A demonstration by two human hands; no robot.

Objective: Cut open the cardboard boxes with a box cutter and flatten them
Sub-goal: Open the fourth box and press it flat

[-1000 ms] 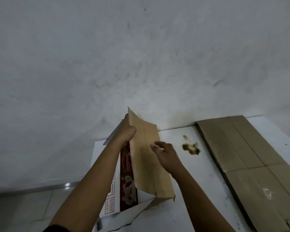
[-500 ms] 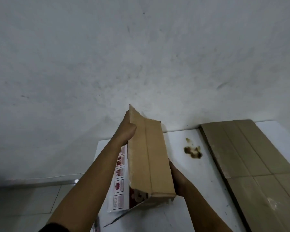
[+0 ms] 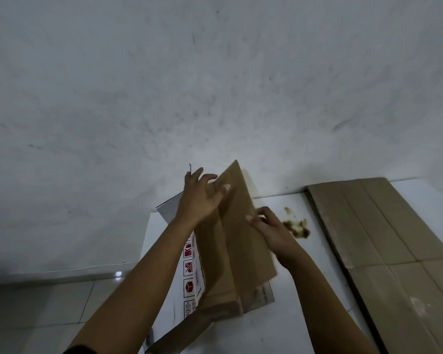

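A partly collapsed cardboard box point(image 3: 230, 246) stands tilted near the left edge of a white table point(image 3: 287, 325). The left hand point(image 3: 202, 198), fingers spread, presses on its upper brown panel. The right hand point(image 3: 271, 228) grips the panel's right edge. A brown stain point(image 3: 298, 226) lies just beside that hand. Flattened cardboard sheets point(image 3: 384, 241) cover the table's right side, leaving bare surface between.

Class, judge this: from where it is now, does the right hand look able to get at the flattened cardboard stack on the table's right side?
Probably yes: the right hand and the flattened cardboard stack have only bare table and a brown stain between them.
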